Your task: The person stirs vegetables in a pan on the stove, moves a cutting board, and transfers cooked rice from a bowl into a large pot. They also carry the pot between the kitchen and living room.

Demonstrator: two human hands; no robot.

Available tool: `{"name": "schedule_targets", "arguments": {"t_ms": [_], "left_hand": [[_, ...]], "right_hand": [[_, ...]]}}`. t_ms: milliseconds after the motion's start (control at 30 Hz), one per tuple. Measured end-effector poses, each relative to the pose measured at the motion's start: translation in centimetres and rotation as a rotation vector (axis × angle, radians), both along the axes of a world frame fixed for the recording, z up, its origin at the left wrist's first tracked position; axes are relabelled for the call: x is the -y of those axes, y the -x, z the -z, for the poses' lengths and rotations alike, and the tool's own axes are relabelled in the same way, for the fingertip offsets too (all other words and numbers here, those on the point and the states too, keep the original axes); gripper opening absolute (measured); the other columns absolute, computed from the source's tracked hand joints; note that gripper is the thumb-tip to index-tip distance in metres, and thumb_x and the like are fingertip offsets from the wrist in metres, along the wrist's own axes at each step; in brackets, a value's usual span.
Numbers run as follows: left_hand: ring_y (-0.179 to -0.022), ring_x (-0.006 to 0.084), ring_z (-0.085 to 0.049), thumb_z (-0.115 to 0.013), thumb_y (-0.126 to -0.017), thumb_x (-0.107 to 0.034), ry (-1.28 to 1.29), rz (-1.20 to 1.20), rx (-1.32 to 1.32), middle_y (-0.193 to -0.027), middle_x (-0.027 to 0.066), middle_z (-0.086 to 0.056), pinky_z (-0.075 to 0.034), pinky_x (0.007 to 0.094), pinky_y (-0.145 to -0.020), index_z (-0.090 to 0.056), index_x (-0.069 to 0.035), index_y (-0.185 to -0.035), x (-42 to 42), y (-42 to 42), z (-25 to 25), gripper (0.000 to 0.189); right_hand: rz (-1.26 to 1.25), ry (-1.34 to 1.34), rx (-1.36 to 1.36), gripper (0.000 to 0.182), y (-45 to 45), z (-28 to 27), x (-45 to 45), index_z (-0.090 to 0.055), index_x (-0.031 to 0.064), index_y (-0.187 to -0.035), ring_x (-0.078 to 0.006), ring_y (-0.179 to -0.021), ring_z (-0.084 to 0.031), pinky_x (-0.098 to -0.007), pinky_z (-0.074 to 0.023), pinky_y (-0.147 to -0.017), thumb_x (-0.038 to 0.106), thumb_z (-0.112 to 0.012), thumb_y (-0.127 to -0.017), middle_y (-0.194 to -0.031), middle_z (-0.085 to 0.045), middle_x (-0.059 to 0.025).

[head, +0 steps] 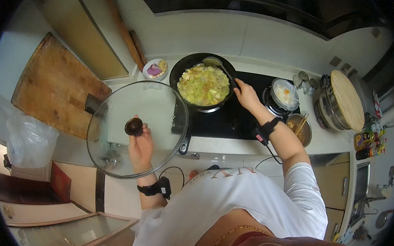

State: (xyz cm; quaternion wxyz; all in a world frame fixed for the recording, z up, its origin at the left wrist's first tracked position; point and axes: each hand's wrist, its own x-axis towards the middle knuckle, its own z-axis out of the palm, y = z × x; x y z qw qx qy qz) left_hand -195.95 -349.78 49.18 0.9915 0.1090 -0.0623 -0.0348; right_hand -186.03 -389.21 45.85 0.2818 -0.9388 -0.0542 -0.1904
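Observation:
My left hand [141,145] holds a large clear glass lid [163,125] by its dark knob, left of the black wok [176,67]; the hand shows through the glass. My right hand [246,93] is closed around the dark handle of a spatula [225,69], whose blade rests at the wok's upper right edge. Pale green and yellow chopped food [204,85] with liquid fills the wok, which sits on the left burner of a black glass cooktop [224,121]. The wok's own handle points down toward the counter's front edge.
A white bowl [155,70] of garlic and onion stands behind the lid. Right are a covered bowl [284,94] on the other burner, a metal bowl [307,130] with chopsticks, glass jars [301,79] and a steamer pot [331,103]. A wooden board [57,88] lies left.

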Motion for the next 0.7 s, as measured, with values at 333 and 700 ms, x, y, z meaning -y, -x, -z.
{"name": "schedule_targets", "arguments": {"t_ms": [333, 700], "left_hand": [[-0.093, 0.0235, -0.049, -0.046, -0.093, -0.019, -0.019, 0.008, 0.065, -0.103, 0.0158, -0.047, -0.047, 0.0298, -0.084, -0.027, 0.000, -0.135, -1.0, 0.3, 0.2, 0.050], [-0.094, 0.0248, -0.051, -0.046, -0.094, -0.020, 0.044, 0.036, 0.016, -0.105, 0.0174, -0.048, -0.049, 0.0301, -0.085, -0.030, -0.002, -0.135, -1.4, -0.2, 0.4, 0.048]], "right_hand": [[0.018, -1.270, -0.739, 0.040, -1.8, 0.8, -3.8, -0.034, 0.0022, -0.127, -0.0104, -0.041, -0.042, -0.0238, -0.0316, -0.033, 0.016, -0.048, -0.092, -0.069, -0.053, -0.0083], [-0.203, -0.823, -0.669, 0.041, 5.7, -2.1, -4.4, -0.038, 0.0022, -0.127, -0.0082, -0.039, -0.041, -0.0230, -0.0297, -0.033, 0.014, -0.050, -0.090, -0.070, -0.054, -0.0059]]}}
